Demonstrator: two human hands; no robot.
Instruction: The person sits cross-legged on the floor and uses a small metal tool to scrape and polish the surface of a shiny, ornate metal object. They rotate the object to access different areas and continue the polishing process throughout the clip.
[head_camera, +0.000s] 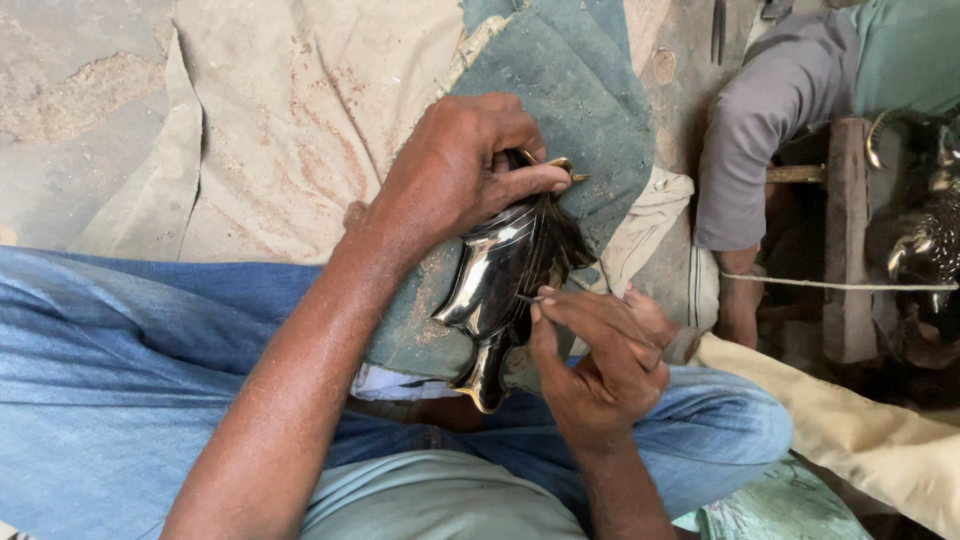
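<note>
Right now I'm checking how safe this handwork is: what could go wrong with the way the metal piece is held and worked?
The thin tool in the right hand touches the glossy, curved metal piece; it might skid and scratch the finish or jab the left hand gripping the piece's top. The piece rests on a soft green cloth over the lap, so it could shift under pressure.

1. I sat in a floor-level metal craft workshop: at twelve o'clock lay a dusty floor (70, 100) and stained cloth (300, 110).
2. At three o'clock a co-worker's grey sleeve (760, 130) rested by a wooden block (848, 240) and more shiny metal pieces (925, 240).
3. A worn green pad (570, 90) covered my knee.
</note>
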